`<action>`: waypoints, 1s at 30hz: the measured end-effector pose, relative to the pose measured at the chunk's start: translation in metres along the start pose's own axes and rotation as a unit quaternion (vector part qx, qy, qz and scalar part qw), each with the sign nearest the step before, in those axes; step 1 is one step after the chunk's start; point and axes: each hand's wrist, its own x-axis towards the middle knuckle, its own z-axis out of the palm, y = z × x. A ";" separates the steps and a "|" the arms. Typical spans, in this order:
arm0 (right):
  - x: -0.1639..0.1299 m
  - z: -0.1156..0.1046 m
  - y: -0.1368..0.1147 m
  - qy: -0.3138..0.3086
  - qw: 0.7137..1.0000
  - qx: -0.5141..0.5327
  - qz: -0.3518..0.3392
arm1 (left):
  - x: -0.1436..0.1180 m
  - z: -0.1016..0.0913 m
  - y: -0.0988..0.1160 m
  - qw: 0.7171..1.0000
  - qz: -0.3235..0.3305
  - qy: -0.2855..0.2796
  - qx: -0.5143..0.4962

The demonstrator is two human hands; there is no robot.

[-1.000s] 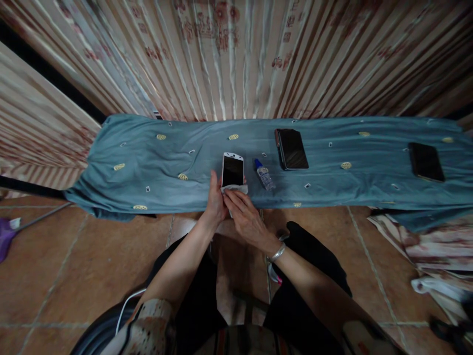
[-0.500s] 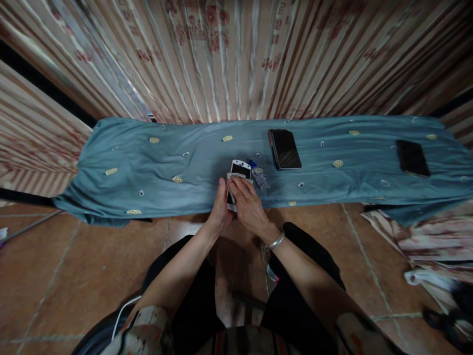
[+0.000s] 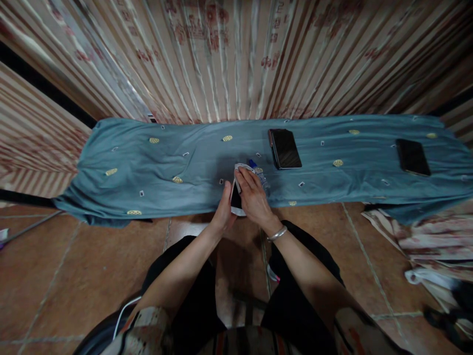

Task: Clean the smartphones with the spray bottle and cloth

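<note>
A white smartphone (image 3: 235,198) with a dark screen rests in my left hand (image 3: 223,211), whose thumb lies along its left edge. Over the upper part of the screen, my right hand (image 3: 254,198) presses a thin white cloth (image 3: 241,166) with its fingers together; most of the cloth is hidden beneath them. Just beyond the right hand lies a small clear bottle (image 3: 261,176) with a blue cap, partly covered from view by that hand. A silver bangle circles the right wrist.
A teal patterned cloth (image 3: 199,167) covers the long narrow table before me. On it lie a dark tablet-like device in a case (image 3: 286,149) and another dark flat device (image 3: 413,158) farther right. A pleated curtain (image 3: 221,74) hangs behind; tiled floor (image 3: 111,276) lies below.
My right hand and the cloth have slid up the phone, now covering its top end, which showed before. The phone has shifted slightly right and nearer to me.
</note>
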 end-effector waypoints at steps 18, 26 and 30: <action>-0.005 0.005 0.006 0.022 0.998 0.001 0.051 | 0.002 0.004 0.014 1.000 0.000 0.029 -0.009; -0.008 0.007 -0.002 0.019 0.999 0.007 0.041 | 0.007 -0.003 0.020 0.999 0.020 0.042 -0.009; -0.013 0.008 -0.008 0.020 1.000 0.011 0.019 | 0.009 -0.004 0.022 0.998 0.034 0.053 -0.002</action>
